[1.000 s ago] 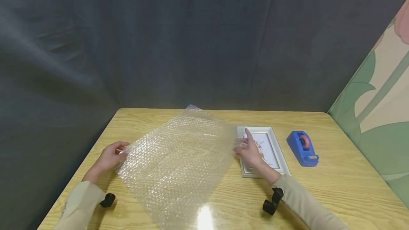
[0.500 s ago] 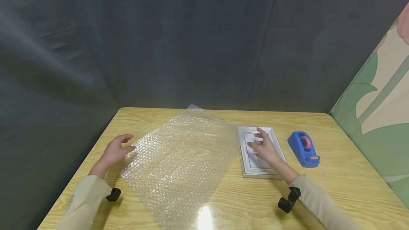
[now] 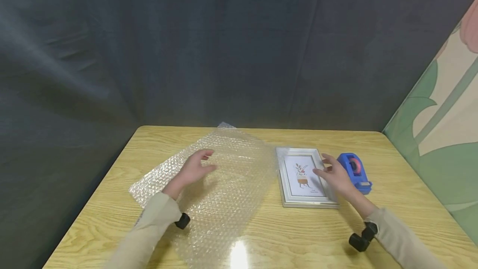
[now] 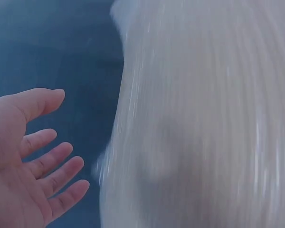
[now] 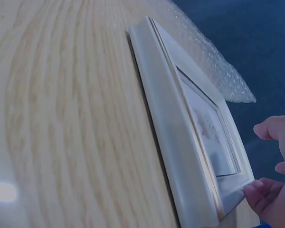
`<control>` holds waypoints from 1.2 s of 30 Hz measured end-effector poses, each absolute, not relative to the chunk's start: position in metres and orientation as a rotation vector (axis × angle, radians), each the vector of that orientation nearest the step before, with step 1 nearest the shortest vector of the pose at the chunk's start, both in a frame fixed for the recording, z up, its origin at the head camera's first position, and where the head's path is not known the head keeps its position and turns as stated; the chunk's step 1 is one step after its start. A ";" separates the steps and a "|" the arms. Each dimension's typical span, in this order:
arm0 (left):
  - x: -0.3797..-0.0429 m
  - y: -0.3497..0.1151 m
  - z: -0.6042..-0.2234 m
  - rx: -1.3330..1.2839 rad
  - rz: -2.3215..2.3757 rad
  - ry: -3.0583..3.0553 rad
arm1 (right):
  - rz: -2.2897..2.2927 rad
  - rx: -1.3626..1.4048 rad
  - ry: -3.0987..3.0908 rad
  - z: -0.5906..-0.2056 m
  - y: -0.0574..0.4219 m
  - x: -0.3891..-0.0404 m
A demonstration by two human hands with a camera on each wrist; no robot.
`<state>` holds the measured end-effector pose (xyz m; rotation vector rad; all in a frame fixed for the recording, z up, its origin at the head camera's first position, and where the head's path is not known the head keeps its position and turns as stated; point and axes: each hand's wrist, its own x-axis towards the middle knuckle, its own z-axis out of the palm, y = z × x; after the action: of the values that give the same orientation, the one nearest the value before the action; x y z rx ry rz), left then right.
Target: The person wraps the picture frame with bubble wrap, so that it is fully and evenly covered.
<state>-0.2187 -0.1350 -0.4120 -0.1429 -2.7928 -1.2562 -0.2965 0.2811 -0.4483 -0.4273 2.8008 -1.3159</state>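
Observation:
A clear sheet of bubble wrap [image 3: 239, 169] lies spread on the table, its right corner lapping over the upper left of a white picture frame [image 3: 306, 200]. My left hand [image 3: 192, 169] hovers over the left part of the sheet, fingers loose and empty; the left wrist view shows this hand [image 4: 23, 156] beside the blurred wrap [image 4: 204, 95]. At the frame's right side is my right hand [image 3: 337, 177], thumb and fingers apart. In the right wrist view its curled lower fingertips [image 5: 256, 190] are right at the frame's edge.
A blue tape dispenser [image 3: 360, 179] with a pink roll stands just right of the frame, partly behind my right hand. A dark curtain [image 3: 239, 53] hangs behind the wooden table [image 3: 410, 202]. A flowered panel [image 3: 448, 136] stands to the right.
My left hand has let go of the bubble wrap's left corner and moved right over the sheet. My right hand has left the wrap and moved right across the frame to its far side.

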 end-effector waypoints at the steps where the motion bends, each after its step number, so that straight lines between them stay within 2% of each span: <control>1: -0.221 -0.122 -0.413 -0.156 -1.269 -2.797 | -1.302 -0.434 2.814 -0.449 0.283 -0.296; 8: -0.229 -0.048 -0.415 -0.301 -1.395 -2.825 | -1.227 -0.432 2.863 -0.454 0.289 -0.295; 16: -0.231 0.003 -0.419 -0.353 -1.450 -2.834 | -1.208 -0.529 2.911 -0.468 0.295 -0.289; 36: -0.223 0.050 -0.442 -0.372 -1.377 -2.910 | -1.256 -0.553 2.943 -0.478 0.306 -0.274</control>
<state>-0.2230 0.0504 -0.4416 -0.3719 -2.9103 -1.3773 -0.2741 0.3059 -0.4779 -0.5534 2.9432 -1.2560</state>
